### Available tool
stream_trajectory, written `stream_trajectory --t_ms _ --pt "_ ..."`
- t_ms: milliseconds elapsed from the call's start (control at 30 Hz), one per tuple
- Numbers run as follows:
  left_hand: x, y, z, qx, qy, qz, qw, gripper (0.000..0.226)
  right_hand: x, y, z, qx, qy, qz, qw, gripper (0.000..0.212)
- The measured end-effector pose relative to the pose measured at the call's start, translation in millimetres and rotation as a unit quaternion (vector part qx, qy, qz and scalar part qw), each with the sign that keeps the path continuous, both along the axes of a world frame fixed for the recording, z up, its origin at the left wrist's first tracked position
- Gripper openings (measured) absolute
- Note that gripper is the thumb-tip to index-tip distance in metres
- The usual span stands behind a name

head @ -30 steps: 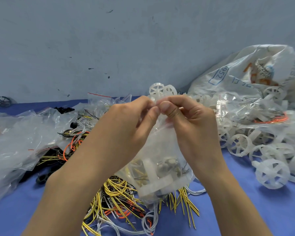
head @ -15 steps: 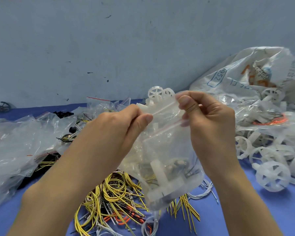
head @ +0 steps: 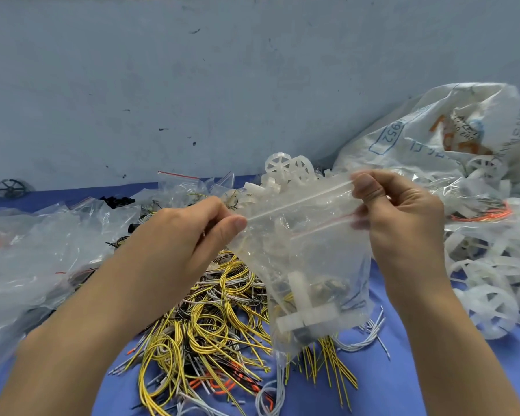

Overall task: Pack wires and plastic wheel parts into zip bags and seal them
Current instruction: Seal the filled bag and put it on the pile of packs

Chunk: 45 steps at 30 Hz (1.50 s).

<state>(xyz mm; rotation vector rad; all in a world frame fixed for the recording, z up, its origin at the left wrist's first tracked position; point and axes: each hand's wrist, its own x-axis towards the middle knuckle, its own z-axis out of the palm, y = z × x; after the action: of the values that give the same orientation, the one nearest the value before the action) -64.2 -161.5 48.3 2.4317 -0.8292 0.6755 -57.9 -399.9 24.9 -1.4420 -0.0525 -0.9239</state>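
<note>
Above the blue table (head: 403,370), at the middle of the view, the left hand (head: 189,232) and the right hand (head: 400,217) each had a pinching grip clamped on an upper corner of a clear zip bag (head: 309,265), thumb against fingers, so that the mouth was stretched flat between them and the bag hung clear of the table. Its white closure strip (head: 297,201) ran taut from one grip to the other, with a thin red line just below it; whether the strip was pressed shut along its whole length could not be told. Inside, at the bottom of the bag, lay a white plastic wheel part (head: 306,313) and some dark pieces with thin wires. This bag therefore looked filled and at the sealing step, or just past it. Much seemed left: a loose heap of yellow wires (head: 210,325) lay directly under the bag, loose white wheels (head: 490,310) were spread to the right near a large printed sack (head: 433,133), and crumpled clear bags (head: 27,259) were piled on the left. Nothing blocked the hands, though the wire heap below could snag the bag when it was set down.
</note>
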Motion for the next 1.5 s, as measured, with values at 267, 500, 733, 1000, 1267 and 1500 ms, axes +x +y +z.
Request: stream_trajectory --t_ms 267,500,733,1000,1267,1500 --pt "0.0 3.0 2.8 -0.041 0.003 -0.015 0.999 0.031 -0.9 -0.8 0.7 0.005 0.010 0.010 1.000 0.010" --pt "-6.0 -2.5 8.4 -0.135 -0.036 -0.016 0.990 0.026 -4.3 -11.4 3.2 0.055 0.045 0.067 0.995 0.010" --pt "7.1 -7.9 -11.7 -0.142 -0.007 0.019 0.990 0.027 1.0 -13.9 -5.7 0.033 0.101 0.081 0.991 0.008" --pt "4.4 -14.4 -9.8 -0.098 -0.071 -0.002 0.993 0.023 -15.7 2.6 19.9 -0.375 0.050 -0.080 0.922 0.033" --pt "2.0 -17.1 -6.5 -0.051 -0.135 -0.025 0.989 0.021 -32.3 37.9 44.4 -0.554 0.099 0.015 0.827 0.050" --pt "3.6 -18.2 -15.1 -0.115 -0.060 -0.026 0.991 0.023 -30.8 42.5 42.3 -0.547 0.083 0.002 0.833 0.023"
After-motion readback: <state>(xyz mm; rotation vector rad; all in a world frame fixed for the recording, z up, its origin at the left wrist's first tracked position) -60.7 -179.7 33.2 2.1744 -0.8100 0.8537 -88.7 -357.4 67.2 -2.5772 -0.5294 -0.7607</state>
